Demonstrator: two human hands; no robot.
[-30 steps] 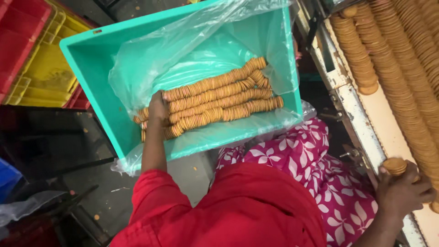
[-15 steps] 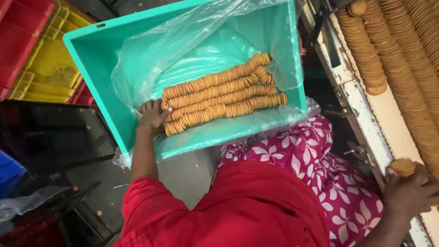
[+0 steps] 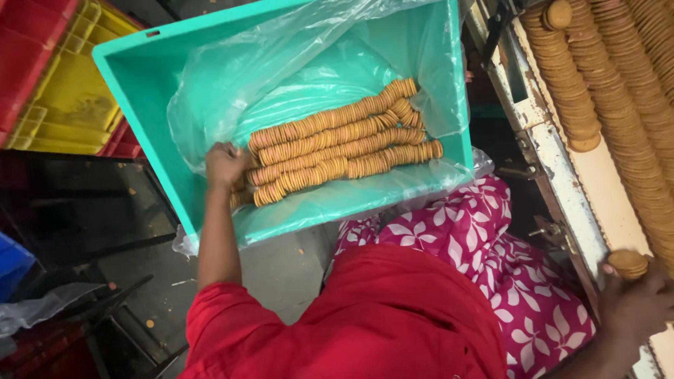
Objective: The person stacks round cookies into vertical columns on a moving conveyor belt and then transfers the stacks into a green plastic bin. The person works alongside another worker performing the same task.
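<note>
In the head view, the left hand (image 3: 226,165) lay curled over the near end of the rows of round golden biscuits (image 3: 337,151) in the turquoise plastic crate (image 3: 140,105) lined with a clear plastic bag (image 3: 232,77), at ten o'clock from the lap. Pressing the row ends square would keep the stacks tight. At four o'clock, the right hand (image 3: 635,298) pinched a short stack of biscuits (image 3: 627,263) beside the cream conveyor worktop (image 3: 583,203).

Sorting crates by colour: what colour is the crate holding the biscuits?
Teal green crate, lined with clear plastic; head view.
</note>
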